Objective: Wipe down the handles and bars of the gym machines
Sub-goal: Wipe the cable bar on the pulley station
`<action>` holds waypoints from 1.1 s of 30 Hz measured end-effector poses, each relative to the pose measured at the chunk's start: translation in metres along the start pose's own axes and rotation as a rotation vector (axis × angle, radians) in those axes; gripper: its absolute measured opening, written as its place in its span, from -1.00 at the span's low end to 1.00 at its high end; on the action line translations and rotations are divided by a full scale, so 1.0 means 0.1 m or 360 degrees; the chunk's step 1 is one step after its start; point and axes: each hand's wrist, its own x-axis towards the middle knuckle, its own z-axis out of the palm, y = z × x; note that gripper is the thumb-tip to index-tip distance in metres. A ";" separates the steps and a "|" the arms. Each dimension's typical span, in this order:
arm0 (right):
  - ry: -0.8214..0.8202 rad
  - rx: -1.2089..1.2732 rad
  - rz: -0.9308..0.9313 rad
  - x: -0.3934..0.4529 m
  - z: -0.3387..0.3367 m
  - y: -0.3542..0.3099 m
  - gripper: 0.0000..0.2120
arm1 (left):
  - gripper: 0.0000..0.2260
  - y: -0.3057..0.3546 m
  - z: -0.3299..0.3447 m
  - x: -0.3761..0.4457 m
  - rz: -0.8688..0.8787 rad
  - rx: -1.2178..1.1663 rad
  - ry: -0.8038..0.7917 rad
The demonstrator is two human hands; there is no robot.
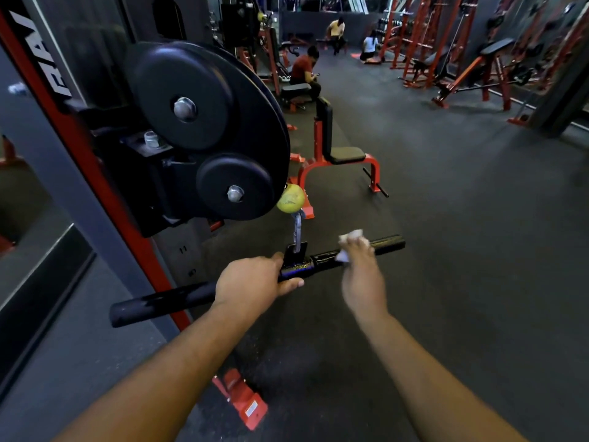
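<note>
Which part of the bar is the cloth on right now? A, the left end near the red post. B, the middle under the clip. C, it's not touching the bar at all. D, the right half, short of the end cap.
D: the right hand presses the cloth on the bar right of the clip, short of its end, while the left hand holds the middle.

Gym: red racks, benches.
</note>
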 end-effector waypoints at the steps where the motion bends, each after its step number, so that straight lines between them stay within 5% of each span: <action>1: -0.0046 0.0098 -0.0068 -0.11 0.07 -0.16 -0.46 | -0.41 -0.02 0.00 0.00 0.0001 0.0015 0.0007; 6: -0.0263 0.0658 -0.0247 -0.18 -0.07 -0.30 -0.53 | -0.43 -0.05 -0.01 -0.01 0.0014 0.0022 0.0026; 12: 0.0468 0.0371 0.0327 0.32 -0.58 0.45 -0.53 | -0.40 0.04 0.00 0.00 -0.0001 -0.0048 -0.0040; 17: 0.0080 0.0021 0.0040 0.14 -0.12 0.17 -0.49 | -0.41 0.06 0.00 -0.01 -0.0020 -0.0103 -0.0042; 25: -0.0144 0.0916 -0.0192 -0.40 -0.02 -0.58 -0.60 | -0.46 0.00 0.00 0.00 -0.0053 -0.0030 0.0012; 30: 0.0695 0.1221 0.0624 -0.05 -0.29 0.16 -0.57 | -0.40 0.06 0.05 0.00 -0.0054 -0.0087 0.0001; 33: 0.0748 0.0938 0.0930 0.18 -0.21 0.45 -0.45 | -0.38 0.11 0.08 -0.01 -0.0045 -0.0135 -0.0005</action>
